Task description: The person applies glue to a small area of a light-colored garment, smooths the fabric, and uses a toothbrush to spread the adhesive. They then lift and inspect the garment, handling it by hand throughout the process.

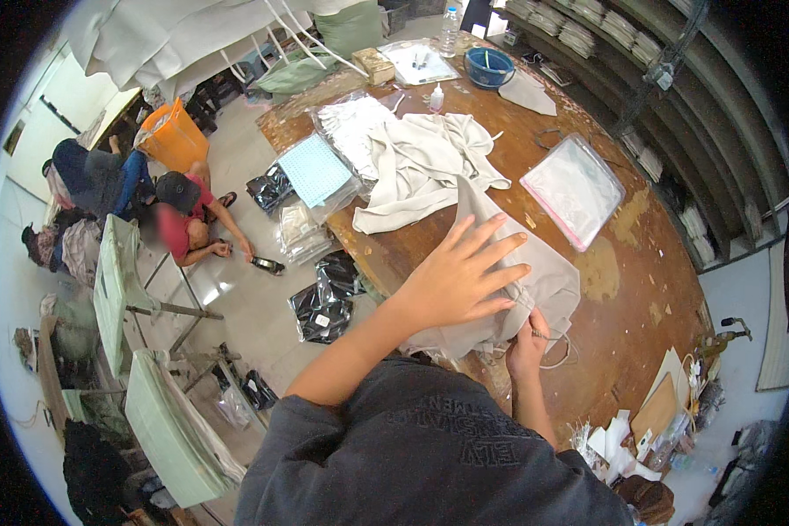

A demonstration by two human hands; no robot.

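A light grey-beige cloth garment (554, 282) lies at the table's near edge, partly hanging over it toward me. Across it rests my left hand (465, 273), its fingers spread and laid flat on the cloth. Just below and to the right, my right hand (528, 340) pinches a gathered edge of the garment between thumb and fingers. Thin pale cords (570, 351) loop out beside the right hand. Whether that hand grips a cord as well, I cannot tell. Beyond the left hand, a heap of cream garments (430, 162) sits on the table.
The worn brown table (644, 302) also carries clear plastic bags (579, 188), a blue bowl (489, 67), a small white bottle (437, 98) and a light-blue packet (317, 171). Black packets (323, 302) lie on the floor at left. A person (197, 210) crouches there. Shelves (675, 96) line the right.
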